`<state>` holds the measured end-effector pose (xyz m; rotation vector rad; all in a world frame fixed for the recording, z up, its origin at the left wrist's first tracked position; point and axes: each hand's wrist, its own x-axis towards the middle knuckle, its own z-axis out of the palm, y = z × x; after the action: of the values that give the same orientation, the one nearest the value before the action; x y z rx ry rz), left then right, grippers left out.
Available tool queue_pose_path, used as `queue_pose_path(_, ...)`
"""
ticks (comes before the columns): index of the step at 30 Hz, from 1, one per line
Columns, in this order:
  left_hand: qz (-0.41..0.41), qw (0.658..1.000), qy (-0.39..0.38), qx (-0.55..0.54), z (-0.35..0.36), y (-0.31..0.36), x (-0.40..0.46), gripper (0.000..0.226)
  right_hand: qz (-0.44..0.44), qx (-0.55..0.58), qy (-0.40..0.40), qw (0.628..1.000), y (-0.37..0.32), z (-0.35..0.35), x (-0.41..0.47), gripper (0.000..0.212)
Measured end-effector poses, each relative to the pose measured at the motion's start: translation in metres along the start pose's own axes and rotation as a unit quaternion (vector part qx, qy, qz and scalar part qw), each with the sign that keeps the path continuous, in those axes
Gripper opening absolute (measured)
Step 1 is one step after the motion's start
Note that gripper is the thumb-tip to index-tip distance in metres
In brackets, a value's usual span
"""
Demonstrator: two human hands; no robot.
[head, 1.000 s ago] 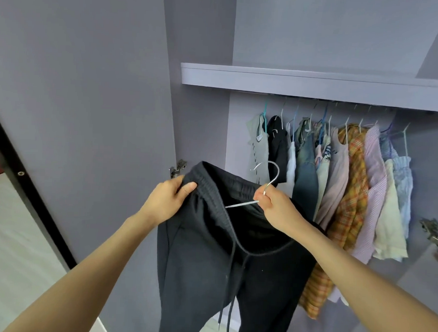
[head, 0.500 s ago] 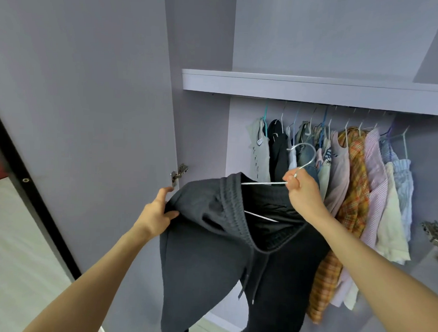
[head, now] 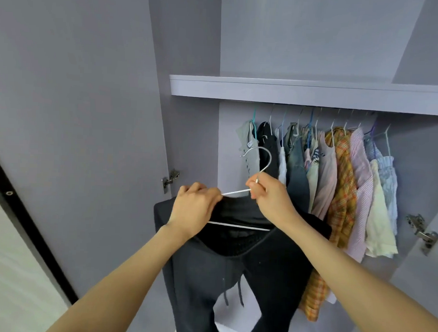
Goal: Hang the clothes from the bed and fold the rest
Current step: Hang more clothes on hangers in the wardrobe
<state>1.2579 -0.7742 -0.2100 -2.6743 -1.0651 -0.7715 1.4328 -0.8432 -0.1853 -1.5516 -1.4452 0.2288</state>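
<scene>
**A:** From the head view, what could go wrong here?

**B:** My right hand (head: 271,198) pinches the neck of the white hanger (head: 239,191) just under its hook, and my left hand (head: 194,210) is curled round the dark trousers (head: 233,267) at the hanger's left shoulder. The trousers are draped over the hanger's bar, in front of the open wardrobe, below the rail and not yet hung. They sit bunched and uneven, so I judge they could slide off the bar once my left hand lets go. The hook could also catch on the grey top (head: 249,147) at the left end of the row as I lift it.

**A:** And the counts?

**B:** One hanger in my hands, one pair of trousers, two drawstring ends dangling. On the rail under the shelf (head: 304,94) hang roughly eleven garments; they overlap, so I cannot tell exactly. Two door hinges show, one on each side.
</scene>
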Motion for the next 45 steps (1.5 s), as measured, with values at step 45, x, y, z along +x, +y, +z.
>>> queue_pose_path(45,-0.374,0.91,0.043,-0.173,0.004,-0.044,-0.006,0.047,-0.056,-0.277,0.014,0.959,0.066,-0.047,-0.04,0.018)
